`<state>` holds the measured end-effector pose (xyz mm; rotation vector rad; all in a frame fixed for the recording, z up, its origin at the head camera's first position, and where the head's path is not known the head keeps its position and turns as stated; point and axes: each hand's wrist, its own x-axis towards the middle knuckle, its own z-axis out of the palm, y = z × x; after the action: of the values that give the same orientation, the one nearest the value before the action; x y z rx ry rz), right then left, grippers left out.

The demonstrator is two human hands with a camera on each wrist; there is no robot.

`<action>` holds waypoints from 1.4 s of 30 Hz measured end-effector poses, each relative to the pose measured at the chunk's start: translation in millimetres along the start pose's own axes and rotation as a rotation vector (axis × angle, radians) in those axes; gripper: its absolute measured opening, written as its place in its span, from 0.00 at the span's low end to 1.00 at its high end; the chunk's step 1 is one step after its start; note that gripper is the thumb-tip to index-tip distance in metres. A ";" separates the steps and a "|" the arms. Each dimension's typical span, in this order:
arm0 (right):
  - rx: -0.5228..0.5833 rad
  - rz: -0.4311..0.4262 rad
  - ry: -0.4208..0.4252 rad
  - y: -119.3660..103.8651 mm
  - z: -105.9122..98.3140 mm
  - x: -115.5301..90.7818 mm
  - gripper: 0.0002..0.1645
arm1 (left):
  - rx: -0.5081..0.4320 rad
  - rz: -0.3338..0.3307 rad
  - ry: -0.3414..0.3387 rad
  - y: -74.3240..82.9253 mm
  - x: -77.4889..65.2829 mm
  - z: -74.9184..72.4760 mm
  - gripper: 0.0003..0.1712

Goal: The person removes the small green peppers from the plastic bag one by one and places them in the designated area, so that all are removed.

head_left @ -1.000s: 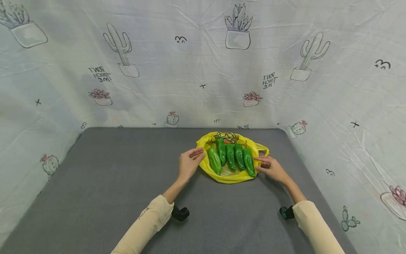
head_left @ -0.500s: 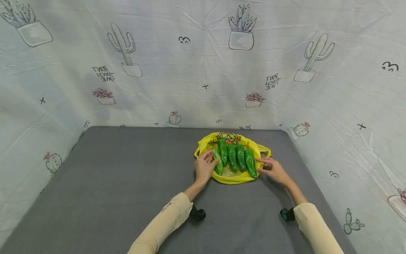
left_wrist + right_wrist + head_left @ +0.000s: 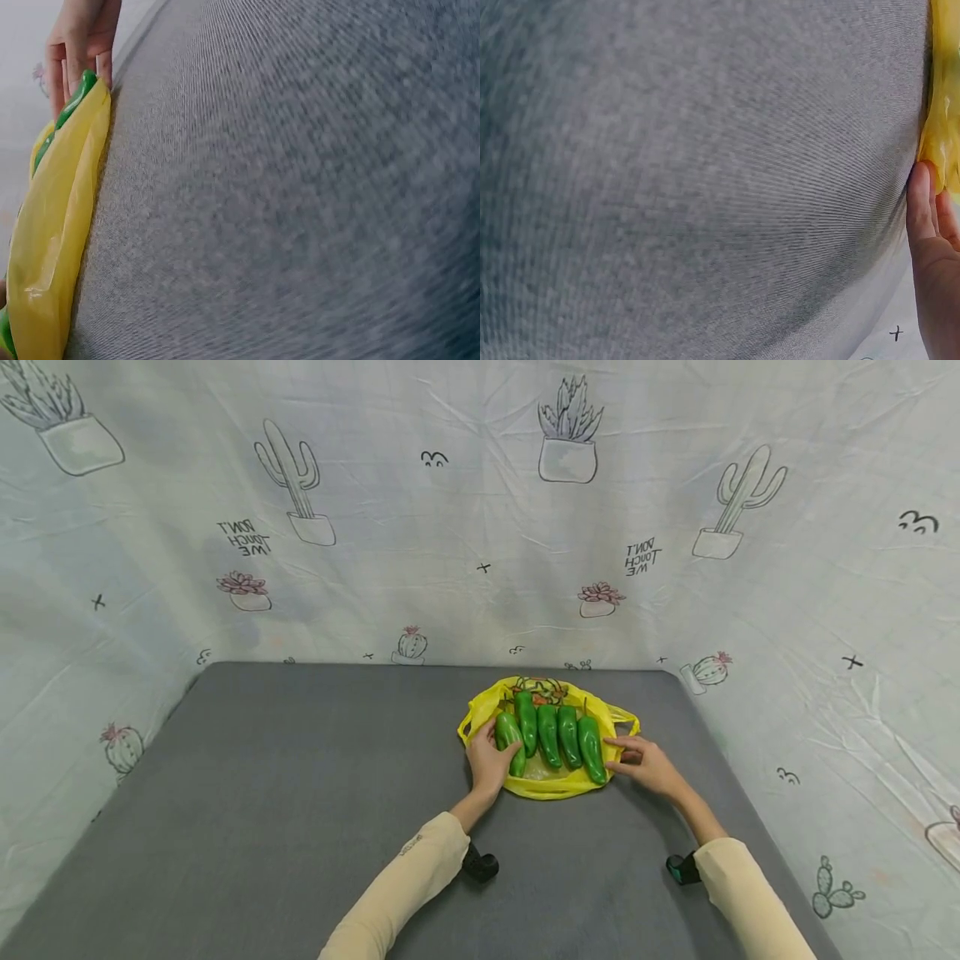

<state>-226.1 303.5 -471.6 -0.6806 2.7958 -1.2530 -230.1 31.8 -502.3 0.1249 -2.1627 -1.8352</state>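
Head: L hand (image 3: pixel 489 763) grips leftmost pepper (image 3: pixel 510 732) (prev. over it).

The bag (image 3: pixel 553 792) is bright yellow, its inner far side carrying a print (image 3: pixel 543 692) in orange-red, green and dark outlines. Inside, the leftmost pepper (image 3: pixel 507 729) shows a lighter green than the four other peppers (image 3: pixel 549 737), which are deep green. The surface (image 3: pixel 300 777) is grey, finely ribbed with lighter and darker flecks. The left sleeve (image 3: pixel 405 889) is cream with small dark lettering; the right sleeve (image 3: pixel 750 893) is cream too. The cloth backdrop (image 3: pixel 360 485) is whitish, patterned with dark-outlined potted cacti, pinkish-red succulents, little crosses, black squiggles and mirrored lettering.
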 end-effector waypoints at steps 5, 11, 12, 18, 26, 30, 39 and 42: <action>-0.033 0.008 0.009 19.2 3.0 1.2 0.25 | 0.104 -0.019 0.013 0.4 2.5 3.3 0.35; -0.056 0.006 0.016 23.4 4.6 1.9 0.24 | 0.217 -0.045 -0.015 3.6 5.9 8.7 0.39; -0.059 0.004 0.016 23.4 4.8 2.4 0.24 | 0.227 -0.049 -0.018 4.2 6.9 9.4 0.39; -0.074 0.014 0.015 21.7 5.1 4.8 0.24 | 0.240 -0.086 -0.029 9.2 9.5 11.5 0.39; -0.075 0.063 0.003 16.3 2.9 6.0 0.24 | 0.164 -0.122 -0.043 16.2 10.8 6.5 0.43; -0.076 0.070 0.004 15.4 1.7 8.3 0.25 | 0.123 -0.112 -0.084 18.6 10.7 -2.6 0.43; -0.075 0.071 0.015 19.7 2.5 7.5 0.25 | 0.182 -0.083 -0.205 22.4 8.3 -28.8 0.41; -0.065 0.073 0.013 19.0 2.4 6.3 0.25 | 0.183 -0.062 -0.245 28.1 4.0 -40.3 0.42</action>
<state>-238.7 310.5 -485.7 -0.5689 2.8546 -1.1642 -219.0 -2.4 -468.6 0.0053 -2.5207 -1.7615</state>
